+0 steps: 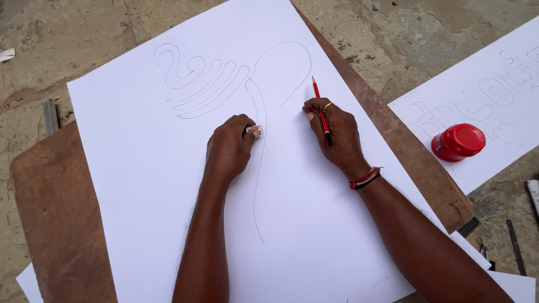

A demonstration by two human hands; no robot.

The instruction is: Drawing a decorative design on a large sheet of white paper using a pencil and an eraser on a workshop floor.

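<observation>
While the left hand (pixel 229 147) presses a small white eraser (pixel 254 129) against the paper, its fingers curled tightly around it, the right hand (pixel 331 130) rests just beside it, closed on a red pencil (pixel 320 106) whose tip points up and away from the page. Both hands lie on a large white sheet (pixel 140 168) spread over a worn brown counter (pixel 56 207). The eraser touches a long pencilled stroke that curves down the middle of the sheet. Above the hands, an outlined flourish of loops and sweeping bands (pixel 224 76) is already drawn in thin pencil; it seems a sketch under correction, with nothing filled in and most of the sheet bare. To the right, on the stone ground, a second sheet (pixel 505 106) carries outlined lettering, with a red-lidded jar (pixel 457 141) standing on it.
</observation>
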